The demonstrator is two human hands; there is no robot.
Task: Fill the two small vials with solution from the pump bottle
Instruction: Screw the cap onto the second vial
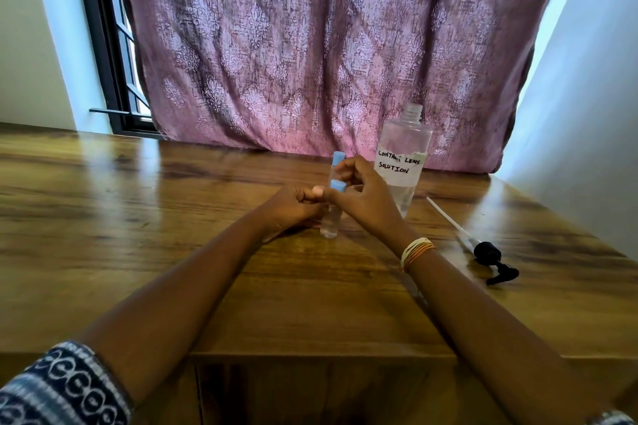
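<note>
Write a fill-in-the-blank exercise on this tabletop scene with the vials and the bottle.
1. The clear plastic bottle with a handwritten paper label stands with its neck ____.
2. The black pump head with its white tube lies on the wooden table, on the person's ____ side.
3. Both small clear vials carry caps coloured ____; the right hand pinches the nearer vial's cap while the left hand steadies the nearer vial.

Answers: open; right; blue

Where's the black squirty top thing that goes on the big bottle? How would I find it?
Start at the big clear bottle with the handwritten label, standing open at the back of the wooden table. Look nearer and to its right: the pump top lies flat on the wood by itself. It is the only black thing there, with a long thin clear tube sticking out toward the bottle.
</note>
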